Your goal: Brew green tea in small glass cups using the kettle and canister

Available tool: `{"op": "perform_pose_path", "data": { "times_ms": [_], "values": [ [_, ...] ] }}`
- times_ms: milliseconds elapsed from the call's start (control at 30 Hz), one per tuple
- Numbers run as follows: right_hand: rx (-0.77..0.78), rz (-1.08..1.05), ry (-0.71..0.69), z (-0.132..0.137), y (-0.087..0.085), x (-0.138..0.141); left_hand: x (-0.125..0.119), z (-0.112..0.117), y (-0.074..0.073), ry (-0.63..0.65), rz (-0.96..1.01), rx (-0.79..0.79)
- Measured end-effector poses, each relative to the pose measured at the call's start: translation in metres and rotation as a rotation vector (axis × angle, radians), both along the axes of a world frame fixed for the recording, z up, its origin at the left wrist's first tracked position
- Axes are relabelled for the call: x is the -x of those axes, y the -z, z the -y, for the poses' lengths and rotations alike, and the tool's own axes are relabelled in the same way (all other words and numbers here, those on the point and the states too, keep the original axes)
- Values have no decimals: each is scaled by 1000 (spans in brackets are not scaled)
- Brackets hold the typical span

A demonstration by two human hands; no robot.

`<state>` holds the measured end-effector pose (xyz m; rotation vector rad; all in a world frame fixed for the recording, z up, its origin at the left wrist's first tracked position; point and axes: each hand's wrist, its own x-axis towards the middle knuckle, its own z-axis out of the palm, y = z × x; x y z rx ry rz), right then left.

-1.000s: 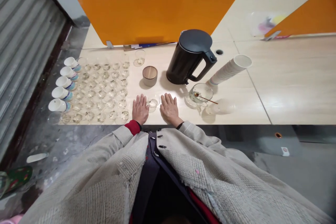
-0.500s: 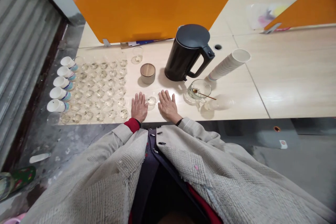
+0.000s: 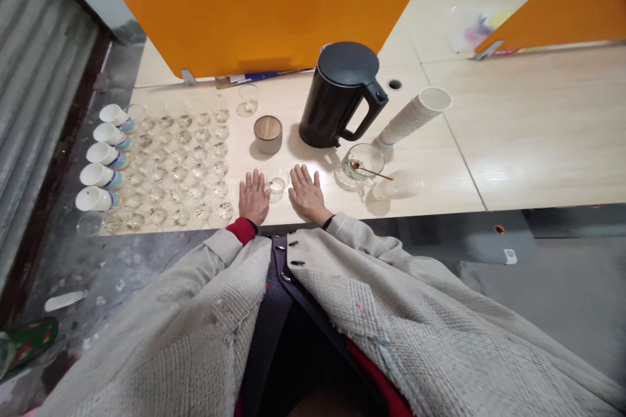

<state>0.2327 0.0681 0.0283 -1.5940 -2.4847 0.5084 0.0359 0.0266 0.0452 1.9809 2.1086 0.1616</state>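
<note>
Small glass cup (image 3: 276, 185), holding a shallow clear liquid, stands between the hands, touching neither, on the near side of the black electric kettle (image 3: 337, 94). Left hand (image 3: 253, 197) and right hand (image 3: 306, 194) lie palm-down on the tabletop (image 3: 430, 176), fingers spread, pinching nothing. Left of kettle: wood-lidded canister (image 3: 268, 133), contents hidden; rows of small glasses (image 3: 180, 169) with pale, specked liquid. Right of kettle: glass bowl (image 3: 362, 161) with spoon (image 3: 372, 172); nested paper cups (image 3: 415, 116).
</note>
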Motion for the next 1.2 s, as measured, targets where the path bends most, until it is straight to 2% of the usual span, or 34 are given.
{"op": "perform_pose_path", "data": {
  "times_ms": [200, 667, 1000, 1200],
  "values": [
    [-12, -23, 0, -1, 2, 0, 1, 0, 2, 3, 9, -7],
    [-1, 3, 0, 1, -4, 0, 1, 1, -1, 7, 4, -5],
    [-25, -20, 5, 0, 5, -1, -2, 0, -7, 9, -77, 45],
    [-33, -11, -2, 0, 4, -2, -1, 0, -4, 18, -81, 33]
  ]
}}
